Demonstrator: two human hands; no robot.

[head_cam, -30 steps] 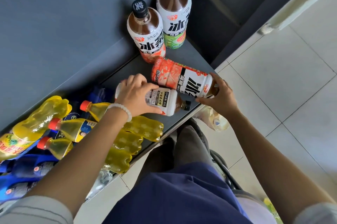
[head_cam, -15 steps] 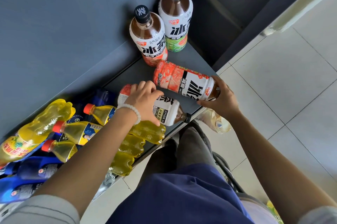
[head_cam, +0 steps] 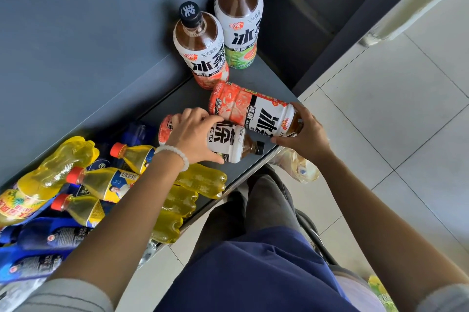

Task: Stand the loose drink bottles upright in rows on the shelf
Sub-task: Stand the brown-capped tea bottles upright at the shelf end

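Head view shows two ice tea bottles lying on their sides on the dark shelf [head_cam: 274, 88], caps toward its front edge. The left hand [head_cam: 189, 137] has its grip curled over the nearer ice tea bottle [head_cam: 228, 142] at mid-body, while the right hand [head_cam: 305, 137] holds the farther ice tea bottle [head_cam: 253, 111] round its shoulder and neck end. Both look full of brown tea, so they are likely fairly heavy, stiff enough not to buckle, with smooth labels that could slip; taking them round the label waist or shoulder seems safest for tipping up. Two upright ice tea bottles [head_cam: 203, 50] stand at the back corner, the front one nearly touching the farther bottle's base, which leaves little room to swing. Just left, lying yellow soda bottles [head_cam: 200, 179] crowd the nearer bottle, with blue bottles [head_cam: 43, 235] beyond.
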